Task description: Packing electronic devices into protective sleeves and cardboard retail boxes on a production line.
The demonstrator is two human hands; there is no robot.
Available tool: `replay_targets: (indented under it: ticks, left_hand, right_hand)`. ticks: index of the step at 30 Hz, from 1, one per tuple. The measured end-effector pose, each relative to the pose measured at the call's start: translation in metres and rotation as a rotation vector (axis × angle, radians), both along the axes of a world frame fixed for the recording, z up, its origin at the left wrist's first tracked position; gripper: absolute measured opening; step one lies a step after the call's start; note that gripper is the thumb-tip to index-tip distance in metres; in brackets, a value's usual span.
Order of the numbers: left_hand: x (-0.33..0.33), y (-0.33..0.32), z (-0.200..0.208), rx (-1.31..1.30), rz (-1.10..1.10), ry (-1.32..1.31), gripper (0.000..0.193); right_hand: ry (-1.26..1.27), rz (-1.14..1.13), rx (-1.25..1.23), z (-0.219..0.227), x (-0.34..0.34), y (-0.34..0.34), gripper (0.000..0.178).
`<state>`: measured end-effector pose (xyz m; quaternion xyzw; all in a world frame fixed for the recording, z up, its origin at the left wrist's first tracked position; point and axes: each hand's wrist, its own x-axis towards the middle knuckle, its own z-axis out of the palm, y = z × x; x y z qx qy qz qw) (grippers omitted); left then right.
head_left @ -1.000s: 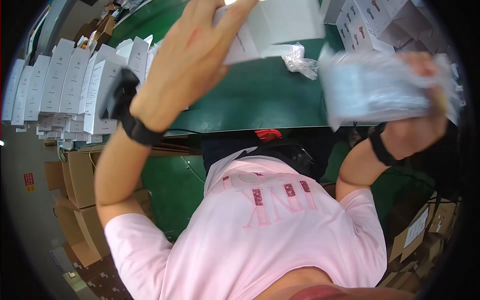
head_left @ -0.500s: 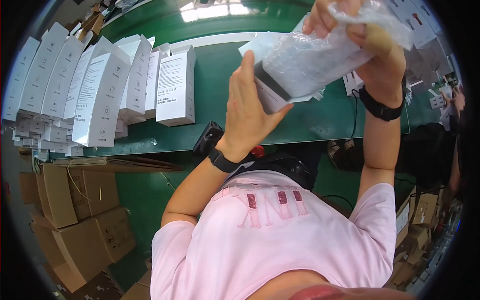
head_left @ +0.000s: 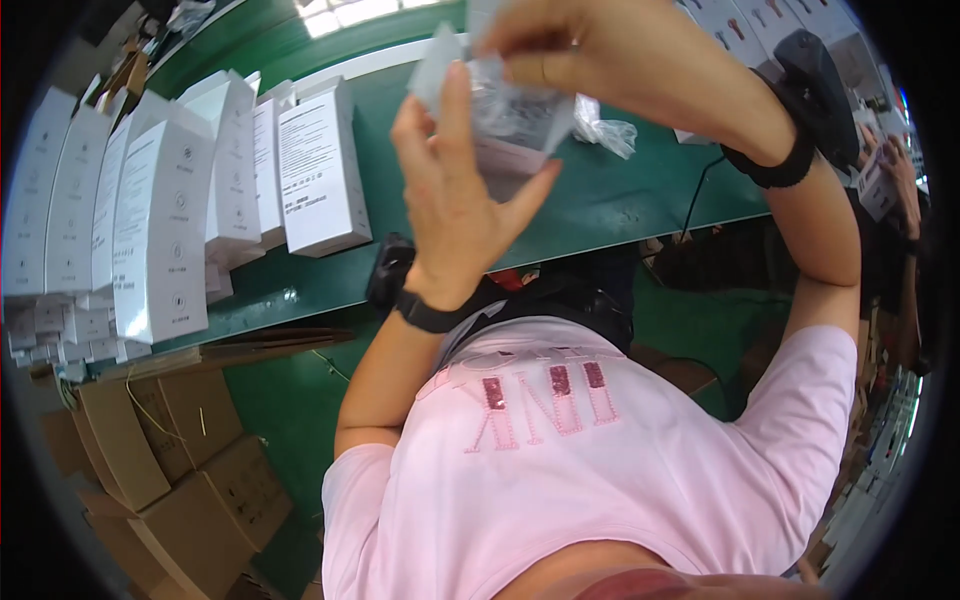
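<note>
A white carton [head_left: 515,160] is held up over the green table, its flaps spread at the top. My left hand [head_left: 450,185] wraps round the carton's side, thumb along the near face and fingers up the far left edge. Clear bubble wrap [head_left: 500,105] shows inside the carton's mouth; what it encloses is hidden. Over that opening my right hand [head_left: 580,50] bends its fingers down near the wrap and flaps; motion blurs the fingertips, so I cannot make out a grip.
Several tall white cartons [head_left: 165,235] stand at the table's left, above a stack of small white boxes [head_left: 85,325]. Crumpled clear plastic [head_left: 608,132] lies on the green table [head_left: 400,85]. A black device [head_left: 815,85] sits at right. Brown cardboard boxes [head_left: 185,480] are below left; another person's hand [head_left: 893,165] shows far right.
The bubble-wrapped package has gone down into the carton. My right hand has moved left and over the carton's mouth, and the left hand with the carton has shifted left.
</note>
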<state>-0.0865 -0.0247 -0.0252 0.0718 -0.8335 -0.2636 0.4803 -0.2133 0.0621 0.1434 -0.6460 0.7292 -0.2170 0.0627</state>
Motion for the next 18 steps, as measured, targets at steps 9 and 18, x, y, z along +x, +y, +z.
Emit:
replay_targets:
  ticks: [9,18]
  left_hand:
    - [0.014,-0.008,-0.009,0.311,-0.275,0.184,0.105]
    - [-0.016,-0.039,0.034,1.035,-0.841,-0.160,0.073]
  right_hand:
    - [0.173,-0.507,0.164,-0.171,-0.091,0.067,0.055]
    - [-0.642,-0.421,-0.258,-0.055,-0.086,0.102,0.028]
